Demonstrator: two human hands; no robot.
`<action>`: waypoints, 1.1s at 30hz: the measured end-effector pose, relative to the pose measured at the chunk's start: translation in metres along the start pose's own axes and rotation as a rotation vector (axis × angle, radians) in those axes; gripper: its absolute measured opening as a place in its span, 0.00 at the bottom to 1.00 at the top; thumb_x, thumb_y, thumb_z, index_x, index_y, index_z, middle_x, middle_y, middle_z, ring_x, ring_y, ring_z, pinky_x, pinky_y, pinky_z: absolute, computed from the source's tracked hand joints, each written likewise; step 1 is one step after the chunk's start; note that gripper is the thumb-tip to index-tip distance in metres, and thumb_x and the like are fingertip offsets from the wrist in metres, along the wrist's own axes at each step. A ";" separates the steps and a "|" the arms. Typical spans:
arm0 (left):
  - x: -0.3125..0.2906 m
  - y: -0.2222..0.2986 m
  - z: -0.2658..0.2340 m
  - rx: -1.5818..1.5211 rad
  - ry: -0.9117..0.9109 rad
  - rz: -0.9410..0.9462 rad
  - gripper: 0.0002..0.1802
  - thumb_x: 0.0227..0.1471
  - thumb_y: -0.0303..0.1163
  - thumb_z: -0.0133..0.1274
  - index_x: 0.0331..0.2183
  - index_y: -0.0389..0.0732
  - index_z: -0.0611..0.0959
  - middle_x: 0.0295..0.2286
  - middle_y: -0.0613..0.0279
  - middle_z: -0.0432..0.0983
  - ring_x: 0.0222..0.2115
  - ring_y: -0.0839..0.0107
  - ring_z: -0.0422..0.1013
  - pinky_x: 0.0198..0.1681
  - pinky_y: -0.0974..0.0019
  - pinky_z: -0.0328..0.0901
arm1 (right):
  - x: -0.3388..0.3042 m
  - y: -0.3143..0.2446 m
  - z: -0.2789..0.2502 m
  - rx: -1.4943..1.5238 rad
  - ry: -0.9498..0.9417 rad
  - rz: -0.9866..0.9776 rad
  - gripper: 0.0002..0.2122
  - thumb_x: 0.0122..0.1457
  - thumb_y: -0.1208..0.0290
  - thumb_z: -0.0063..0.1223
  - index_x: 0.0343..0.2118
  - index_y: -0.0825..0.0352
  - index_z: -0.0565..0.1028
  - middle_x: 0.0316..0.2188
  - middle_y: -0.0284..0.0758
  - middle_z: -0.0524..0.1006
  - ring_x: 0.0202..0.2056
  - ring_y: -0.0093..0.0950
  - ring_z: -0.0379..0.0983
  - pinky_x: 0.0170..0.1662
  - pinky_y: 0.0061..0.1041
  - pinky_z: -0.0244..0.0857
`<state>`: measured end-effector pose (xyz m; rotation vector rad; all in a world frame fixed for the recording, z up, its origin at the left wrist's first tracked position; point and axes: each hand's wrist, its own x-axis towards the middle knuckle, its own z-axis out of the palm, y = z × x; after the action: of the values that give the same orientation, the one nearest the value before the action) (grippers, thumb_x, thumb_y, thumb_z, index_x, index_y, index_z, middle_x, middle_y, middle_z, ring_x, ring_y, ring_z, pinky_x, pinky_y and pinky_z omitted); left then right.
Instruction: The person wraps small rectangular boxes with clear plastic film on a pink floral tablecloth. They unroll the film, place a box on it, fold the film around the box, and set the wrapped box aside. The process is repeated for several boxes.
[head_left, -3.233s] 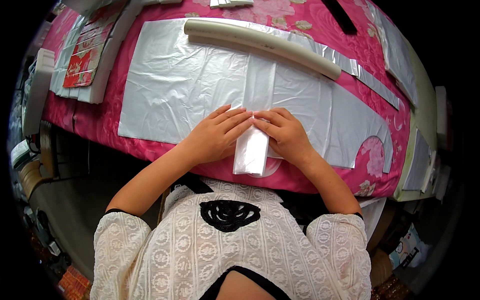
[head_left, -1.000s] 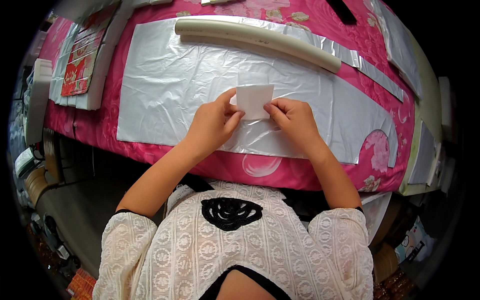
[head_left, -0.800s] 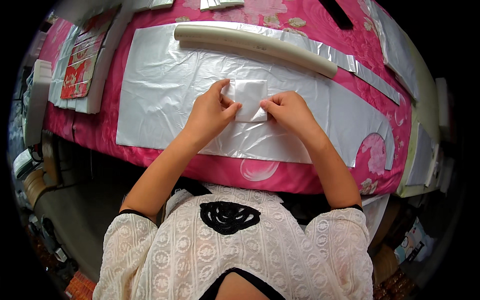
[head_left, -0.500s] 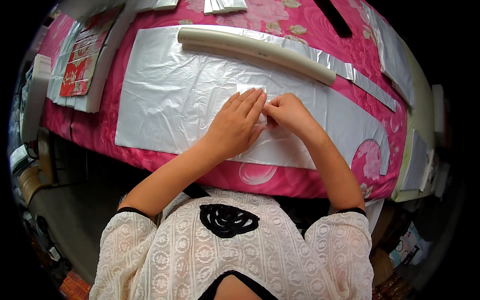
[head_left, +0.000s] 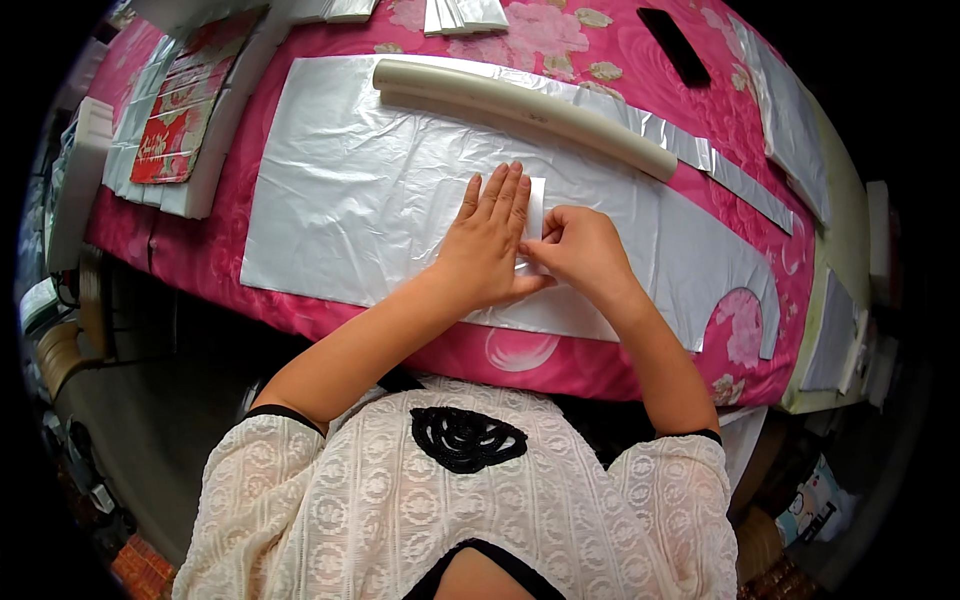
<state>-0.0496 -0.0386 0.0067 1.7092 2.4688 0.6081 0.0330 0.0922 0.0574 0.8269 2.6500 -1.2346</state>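
A large white plastic bag [head_left: 340,200] lies flat and wrinkled before me, with a handle-shaped cutout at its right end. My left hand [head_left: 485,240] rests palm down on it, fingers stretched out, partly covering a small white rectangular piece [head_left: 537,198]. At that piece's right edge my right hand [head_left: 582,250] is closed in a pinch, its thumb and forefinger beside my left hand. The fingertips hide what exactly is pinched. Beyond both hands, a long cream tube [head_left: 530,115] lies across the far part of the bag.
A pink flowered cloth [head_left: 590,365] covers the table. White folded stacks [head_left: 190,200], one with a red printed sheet [head_left: 185,135] on top, stand at the left. More folded white plastic [head_left: 465,15] and a black bar-shaped object [head_left: 673,45] lie at the back. Plastic sheets [head_left: 785,120] lie at the right.
My right hand has shifted slightly down and stays pinched. My left fingers have spread a little and point more straight ahead. More of the small white piece shows between the hands.
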 end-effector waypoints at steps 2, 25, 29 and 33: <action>-0.002 -0.003 0.003 -0.002 0.061 0.025 0.59 0.41 0.66 0.45 0.57 0.26 0.49 0.59 0.38 0.41 0.62 0.51 0.35 0.62 0.51 0.28 | -0.009 -0.004 -0.005 -0.255 0.019 0.006 0.10 0.43 0.69 0.60 0.24 0.71 0.75 0.18 0.36 0.75 0.22 0.28 0.72 0.27 0.26 0.65; -0.216 -0.021 -0.059 -1.555 0.129 -1.192 0.10 0.54 0.29 0.50 0.36 0.32 0.77 0.35 0.56 0.76 0.31 0.74 0.72 0.35 0.70 0.69 | -0.054 -0.078 0.161 -0.045 -0.368 -0.709 0.30 0.60 0.57 0.37 0.62 0.65 0.46 0.62 0.47 0.44 0.64 0.44 0.35 0.61 0.47 0.25; -0.194 -0.038 -0.093 -0.811 -0.115 -0.839 0.07 0.47 0.27 0.55 0.30 0.35 0.81 0.22 0.58 0.77 0.22 0.77 0.73 0.26 0.71 0.68 | -0.041 -0.088 0.128 -0.226 -0.228 -0.865 0.17 0.55 0.65 0.46 0.47 0.63 0.67 0.59 0.44 0.53 0.62 0.42 0.42 0.61 0.48 0.30; -0.138 -0.054 -0.131 -0.529 0.039 -0.436 0.09 0.44 0.27 0.57 0.33 0.37 0.82 0.27 0.56 0.78 0.27 0.70 0.75 0.31 0.69 0.68 | 0.013 -0.083 0.067 -0.137 -0.165 -1.082 0.07 0.41 0.76 0.59 0.22 0.64 0.72 0.45 0.38 0.70 0.54 0.41 0.58 0.55 0.40 0.53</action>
<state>-0.0822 -0.2169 0.0855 0.9440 2.3008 1.1069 -0.0294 0.0049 0.0654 -0.8319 2.9918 -1.1142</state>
